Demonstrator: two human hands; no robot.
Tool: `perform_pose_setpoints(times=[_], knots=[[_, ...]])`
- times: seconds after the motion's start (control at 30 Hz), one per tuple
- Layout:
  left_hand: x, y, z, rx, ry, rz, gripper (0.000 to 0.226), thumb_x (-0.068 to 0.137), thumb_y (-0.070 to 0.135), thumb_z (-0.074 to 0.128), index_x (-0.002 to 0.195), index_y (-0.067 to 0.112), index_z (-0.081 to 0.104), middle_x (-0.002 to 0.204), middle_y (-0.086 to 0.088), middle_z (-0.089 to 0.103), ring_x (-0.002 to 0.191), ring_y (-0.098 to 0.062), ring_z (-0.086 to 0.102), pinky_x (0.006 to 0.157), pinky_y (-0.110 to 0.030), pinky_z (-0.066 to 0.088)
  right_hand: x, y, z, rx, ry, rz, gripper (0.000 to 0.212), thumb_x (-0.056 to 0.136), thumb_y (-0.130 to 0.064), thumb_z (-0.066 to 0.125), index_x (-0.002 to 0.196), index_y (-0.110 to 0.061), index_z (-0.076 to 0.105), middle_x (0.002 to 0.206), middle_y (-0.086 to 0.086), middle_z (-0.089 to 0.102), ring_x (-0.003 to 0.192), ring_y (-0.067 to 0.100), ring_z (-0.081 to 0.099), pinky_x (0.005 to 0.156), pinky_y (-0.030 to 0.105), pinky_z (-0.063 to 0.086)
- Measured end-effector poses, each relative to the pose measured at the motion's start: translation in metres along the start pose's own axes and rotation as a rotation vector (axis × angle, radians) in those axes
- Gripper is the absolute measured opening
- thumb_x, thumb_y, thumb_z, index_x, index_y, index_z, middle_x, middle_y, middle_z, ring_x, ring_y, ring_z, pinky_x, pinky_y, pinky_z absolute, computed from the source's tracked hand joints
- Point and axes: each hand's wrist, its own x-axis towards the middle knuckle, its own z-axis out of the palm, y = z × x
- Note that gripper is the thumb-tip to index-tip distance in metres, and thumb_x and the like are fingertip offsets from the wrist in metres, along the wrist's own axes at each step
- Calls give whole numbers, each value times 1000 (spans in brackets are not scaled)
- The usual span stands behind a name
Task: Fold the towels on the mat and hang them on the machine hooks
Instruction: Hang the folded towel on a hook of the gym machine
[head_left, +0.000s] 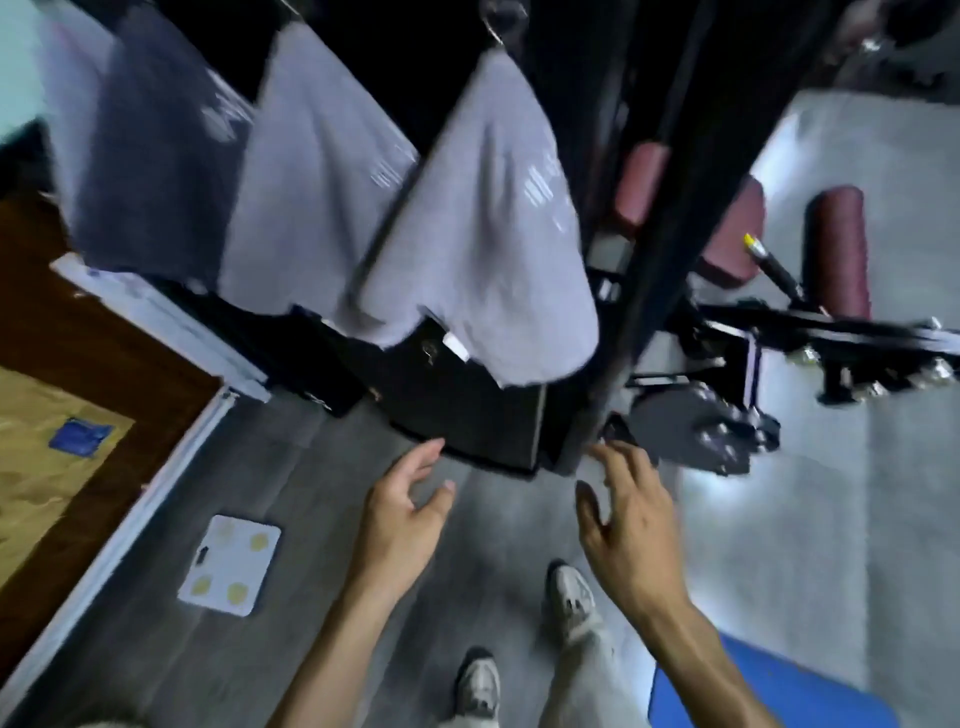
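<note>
Fingers loose and spread on both sides, nothing held; the left hand (402, 512) hangs palm-in with its fingertips up near the foot of the machine (467, 415), the right hand (626, 512) reaches forward just beside it, fingers relaxed, thumb apart, tips close to the black upright but whether they touch it I cannot tell; motion blur softens everything. Above the hands, three towels are already up on the machine; the right towel (483, 234) hangs from a metal hook (496, 26) at the top edge, draping down in a pale grey cone, its lower corner falling just over the dark weight stack; the middle towel (317, 182) hangs just left of it, same pale grey, its hook out of sight; the left towel (140, 156) looks darker, in shadow, next along. The mat (769, 691) shows as a blue patch at the bottom right, partly behind the right forearm; no towel shows on the part in view. Further out, maroon pads (836, 249) and a bar with a yellow tip stand on the right; a white scale (231, 566) with four yellow spots lies on the grey floor to the left; two pale trainers (571, 603) stand below the hands; a wooden floor lies at the far left edge.
</note>
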Motion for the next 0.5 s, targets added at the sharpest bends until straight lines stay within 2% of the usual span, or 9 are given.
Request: perform_pose_setpoints(times=[0.1,0.17,0.27,0.37,0.5], knots=[[-18,-21,30,52,-188,50,39,88,7,63,120,30,60,117,19,62,107,5,57,97,-19,45,-80,20,17,47,-112,184,41,90,-28,47,130,-23,50,127,-4,50,100,23,61,84,37,52],[-31,-28,57,71,-316,92,38,88,7,63,116,32,61,113,19,63,105,2,60,91,-12,46,-130,32,20,31,-130,313,42,88,-35,38,128,-26,50,124,-6,51,101,24,59,85,36,51],[-53,-34,108,142,-510,160,36,87,9,64,113,35,62,109,17,65,103,-4,62,90,-17,47,-202,53,15,41,-123,493,43,86,-37,34,124,-25,52,122,-7,52,99,23,60,82,35,51],[-86,-35,177,241,-721,246,38,85,16,64,108,46,61,109,16,67,102,-5,63,92,-26,48,-277,88,7,77,-21,715,37,90,-32,41,124,-24,52,124,-7,53,103,22,60,85,36,51],[-141,-29,266,331,-932,327,40,87,7,63,113,37,62,110,13,66,101,-6,63,91,-24,49,-362,126,-4,177,173,1002,33,93,-30,50,125,-25,53,121,-8,55,104,18,58,85,36,50]])
